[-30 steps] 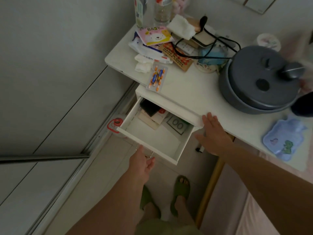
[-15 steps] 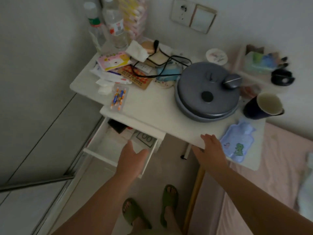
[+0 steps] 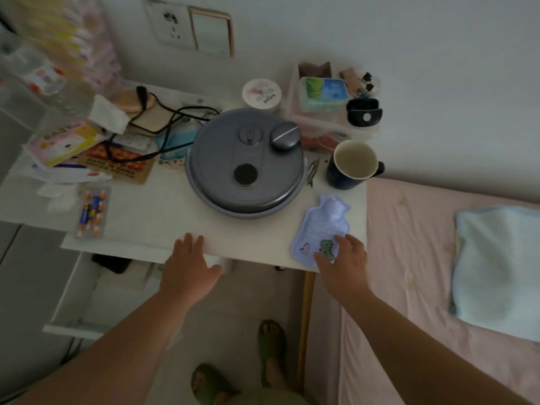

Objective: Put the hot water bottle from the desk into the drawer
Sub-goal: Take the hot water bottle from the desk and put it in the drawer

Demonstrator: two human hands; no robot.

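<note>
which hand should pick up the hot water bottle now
Right. The right hand is already spread over the hot water bottle at the desk's right corner. The left hand rests at the front edge, nearer the open drawer.

The surface [image 3: 163,217] lies bare along its front edge, from the battery pack [image 3: 91,211] across to the hot water bottle [image 3: 321,226]. Behind that strip the grey round appliance [image 3: 245,162] and dark mug [image 3: 353,165] crowd close. The open drawer [image 3: 76,299] has clear room at its front.
</note>
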